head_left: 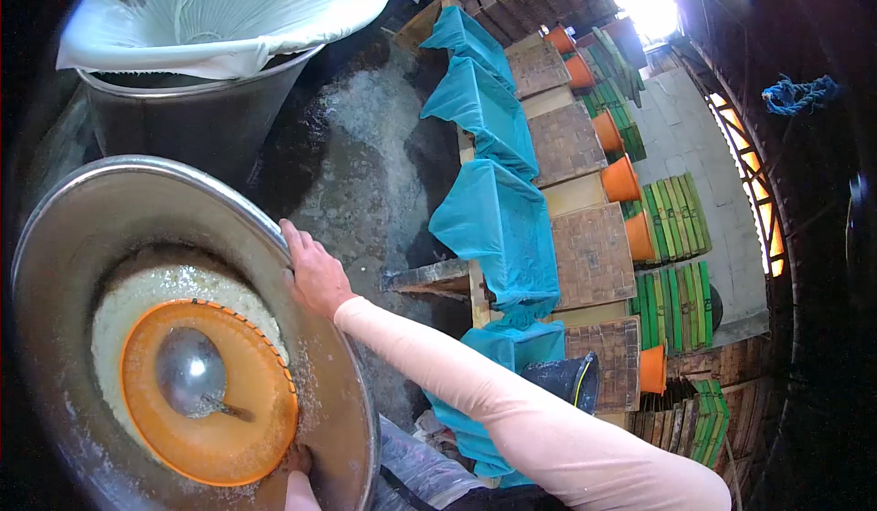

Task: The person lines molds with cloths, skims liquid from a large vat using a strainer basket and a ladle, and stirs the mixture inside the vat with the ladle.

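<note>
A wide steel vat (pixel 50 228) fills the lower left, with pale, frothy liquid (pixel 114 315) inside. In that liquid sits a round orange plastic basket (pixel 146 429) with dark slots along part of its rim. A shiny round metal dipper (pixel 190 369) with a short dark handle lies inside the basket. My left hand (pixel 297 463), partly hidden and in shadow, grips the basket's edge near the vat's lower side. My right hand (pixel 315 272) holds the vat's rim, its fingers bent over the metal; the arm wears a light pink sleeve.
Behind the vat stands a large metal drum (pixel 183 127) with white cloth (pixel 301 13) over its mouth. To the right, a row holds blue cloths (pixel 498 219), woven mats (pixel 594 255), orange buckets (pixel 621 179) and green slatted frames (pixel 676 219). A dark bucket (pixel 557 379) stands beyond my arm. The floor (pixel 365 146) looks wet.
</note>
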